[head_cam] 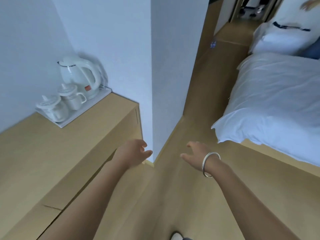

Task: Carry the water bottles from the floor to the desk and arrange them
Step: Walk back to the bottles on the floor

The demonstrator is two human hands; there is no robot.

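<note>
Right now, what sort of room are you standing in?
Most likely a hotel room: a made bed with white linen, and a tray on the wooden desk holding a white kettle and lidded cups.

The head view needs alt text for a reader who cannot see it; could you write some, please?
Two empty hands, left and right, reach forward over a wooden floor. On the left, a desk holds a tray with a kettle and two lidded cups; a bed lies on the right. A small blurred item, perhaps a bottle, lies far down the floor.
</note>
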